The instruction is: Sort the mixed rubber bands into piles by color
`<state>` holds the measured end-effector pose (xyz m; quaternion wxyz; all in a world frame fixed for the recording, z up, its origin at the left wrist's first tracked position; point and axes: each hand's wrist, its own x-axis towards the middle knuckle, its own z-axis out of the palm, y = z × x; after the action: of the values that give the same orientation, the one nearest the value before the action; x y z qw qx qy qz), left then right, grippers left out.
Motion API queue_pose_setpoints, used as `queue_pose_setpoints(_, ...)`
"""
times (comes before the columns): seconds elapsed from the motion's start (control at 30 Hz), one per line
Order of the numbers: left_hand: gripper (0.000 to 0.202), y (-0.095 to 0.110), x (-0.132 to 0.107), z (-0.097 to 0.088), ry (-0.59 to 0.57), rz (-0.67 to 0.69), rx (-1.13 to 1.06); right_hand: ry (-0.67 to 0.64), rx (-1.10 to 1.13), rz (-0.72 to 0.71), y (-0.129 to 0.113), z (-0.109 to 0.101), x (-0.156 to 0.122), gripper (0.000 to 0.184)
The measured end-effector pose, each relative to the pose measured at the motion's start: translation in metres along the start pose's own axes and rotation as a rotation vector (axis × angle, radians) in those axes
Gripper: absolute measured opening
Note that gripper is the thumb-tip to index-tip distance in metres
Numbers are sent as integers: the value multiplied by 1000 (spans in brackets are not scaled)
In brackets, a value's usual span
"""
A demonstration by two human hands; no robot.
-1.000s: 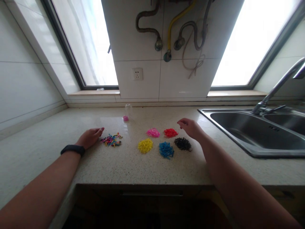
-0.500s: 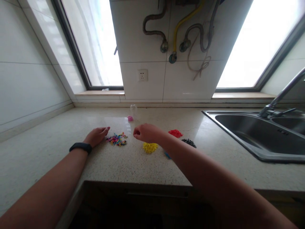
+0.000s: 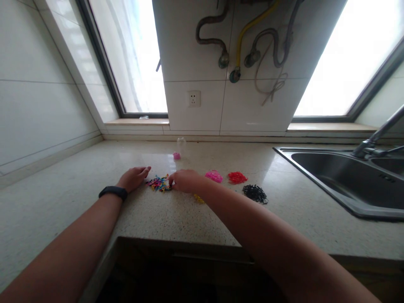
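A loose pile of small mixed-colour rubber bands (image 3: 158,183) lies on the speckled counter. Beside it on the left, my left hand (image 3: 134,179) rests on the counter with its fingers stretched out, holding nothing. From the right, my right hand (image 3: 186,181) reaches to the pile's right edge. Its fingers are bent down and drawn together there; what is between the fingertips is too small to make out. A yellow pile (image 3: 198,199) shows partly under this hand. Beyond my right forearm are a pink pile (image 3: 213,176), a red pile (image 3: 237,177) and a black pile (image 3: 255,193).
A clear, bottle-like container (image 3: 181,145) stands farther back, with a pink piece (image 3: 176,155) at its foot. The steel sink (image 3: 318,185) is set into the counter (image 3: 151,219) at the right. A wall socket (image 3: 194,98) and pipes are on the tiled wall behind.
My right hand has moved left and slightly down, from above the yellow pile to the mixed pile. The pink pile has come into view. My left hand stays beside the mixed pile.
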<state>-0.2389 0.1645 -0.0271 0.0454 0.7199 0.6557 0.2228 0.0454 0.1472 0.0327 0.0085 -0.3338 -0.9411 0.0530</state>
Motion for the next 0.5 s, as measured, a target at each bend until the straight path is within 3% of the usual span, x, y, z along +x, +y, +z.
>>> queue_pose_setpoints(0.5, 54, 8, -3, -4, -17, -10, 15, 72, 55, -27, 9, 1, -7, 18)
